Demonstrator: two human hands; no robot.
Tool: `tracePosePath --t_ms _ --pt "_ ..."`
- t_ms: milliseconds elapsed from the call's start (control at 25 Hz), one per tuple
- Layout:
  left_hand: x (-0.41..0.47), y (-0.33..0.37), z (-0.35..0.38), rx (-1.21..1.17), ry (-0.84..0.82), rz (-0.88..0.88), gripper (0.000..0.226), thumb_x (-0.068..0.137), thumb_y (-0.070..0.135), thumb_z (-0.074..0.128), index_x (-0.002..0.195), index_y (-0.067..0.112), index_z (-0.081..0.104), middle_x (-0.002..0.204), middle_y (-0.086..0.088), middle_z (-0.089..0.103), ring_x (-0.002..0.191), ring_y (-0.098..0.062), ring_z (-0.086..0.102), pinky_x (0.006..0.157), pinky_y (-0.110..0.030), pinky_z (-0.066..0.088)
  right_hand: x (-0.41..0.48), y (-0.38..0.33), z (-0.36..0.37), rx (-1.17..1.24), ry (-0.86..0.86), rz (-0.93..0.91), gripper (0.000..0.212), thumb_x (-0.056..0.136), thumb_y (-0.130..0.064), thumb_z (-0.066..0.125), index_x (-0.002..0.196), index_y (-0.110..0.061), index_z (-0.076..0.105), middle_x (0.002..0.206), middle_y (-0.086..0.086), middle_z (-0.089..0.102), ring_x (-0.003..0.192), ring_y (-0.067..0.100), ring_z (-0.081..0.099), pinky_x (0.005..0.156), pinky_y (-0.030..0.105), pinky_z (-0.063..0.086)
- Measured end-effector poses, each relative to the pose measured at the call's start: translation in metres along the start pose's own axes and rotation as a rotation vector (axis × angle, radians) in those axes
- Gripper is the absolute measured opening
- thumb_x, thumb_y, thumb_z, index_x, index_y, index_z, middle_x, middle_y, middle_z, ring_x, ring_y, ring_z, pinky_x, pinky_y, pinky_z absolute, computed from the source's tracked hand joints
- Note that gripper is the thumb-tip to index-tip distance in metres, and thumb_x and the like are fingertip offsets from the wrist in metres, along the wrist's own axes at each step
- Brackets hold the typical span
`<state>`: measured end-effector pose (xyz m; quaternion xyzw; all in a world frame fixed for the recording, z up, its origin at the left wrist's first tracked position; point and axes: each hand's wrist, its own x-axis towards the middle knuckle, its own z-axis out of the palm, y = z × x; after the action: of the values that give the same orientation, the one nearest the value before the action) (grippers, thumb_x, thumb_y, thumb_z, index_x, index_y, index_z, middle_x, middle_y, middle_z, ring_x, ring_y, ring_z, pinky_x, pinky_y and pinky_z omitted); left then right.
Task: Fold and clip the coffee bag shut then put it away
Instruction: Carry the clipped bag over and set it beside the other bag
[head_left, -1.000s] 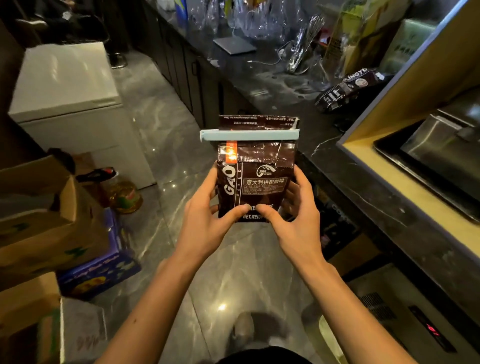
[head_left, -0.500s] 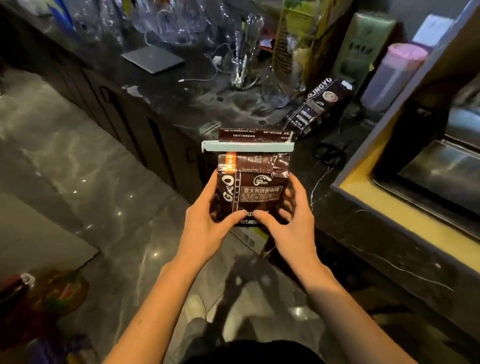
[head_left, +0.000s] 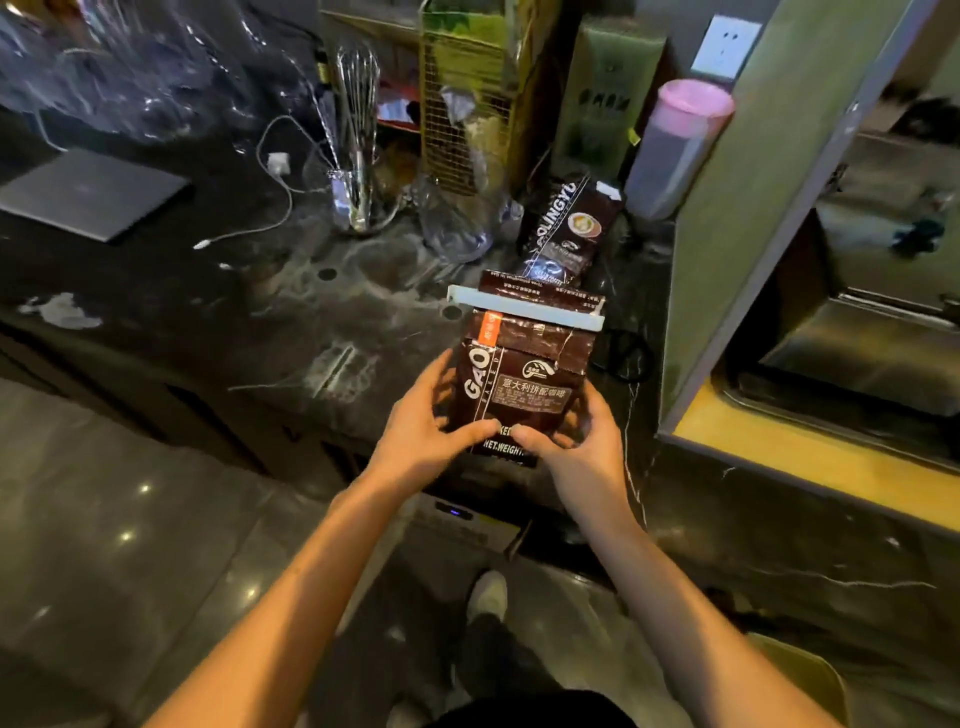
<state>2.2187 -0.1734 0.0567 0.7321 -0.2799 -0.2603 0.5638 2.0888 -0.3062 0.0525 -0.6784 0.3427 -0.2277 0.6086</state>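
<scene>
A: Where's the coffee bag (head_left: 524, 387) now?

B: Upright between both hands, over the near edge of the counter (head_left: 208, 322), its long axis pointing to 12 o'clock. The pale clip (head_left: 524, 307) is clamped across the folded top.

A: And the grip?

B: Left hand (head_left: 423, 439) clasps the lower left side, right hand (head_left: 582, 452) the lower right, thumbs on the front, about equally near.

A: Where should it go?

B: Probably beside the second coffee bag (head_left: 569, 228), lying at 12 o'clock, just past the clip; a straight push forward looks enough

A closed laptop (head_left: 91, 193) lies on the dark counter (head_left: 208, 312); a whisk (head_left: 357, 104) stands near a pink-lidded jar (head_left: 675, 150).
</scene>
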Motion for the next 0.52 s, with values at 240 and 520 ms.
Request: tracePosePath --t_ms 240,520 --pt "0.119 -0.019 -0.002 0.138 -0.085 -0.048 0.090 0.056 0.052 0.086 0.133 0.021 0.052 0.125 0.003 0.067 0.118 -0.011 0.062 0.105 -0.045 0.047 0.099 0.013 0.005 -0.101 0.058 0.026 0.075 0.066 -0.031 0.087 0.131 -0.024 0.051 0.133 -0.002 0.054 0.117 0.010 0.054 0.095 0.032 0.050" --pt "0.241 -0.022 -0.001 0.252 -0.225 -0.049 0.098 0.048 0.069 0.081 0.128 0.020 0.053 0.128 0.002 0.063 0.121 -0.014 0.058 0.105 -0.046 0.046 0.205 0.017 -0.002 -0.200 0.053 0.097 0.081 0.056 -0.047 0.087 0.125 -0.024 0.050 0.131 0.000 0.049 0.122 0.016 0.051 0.104 0.041 0.045"
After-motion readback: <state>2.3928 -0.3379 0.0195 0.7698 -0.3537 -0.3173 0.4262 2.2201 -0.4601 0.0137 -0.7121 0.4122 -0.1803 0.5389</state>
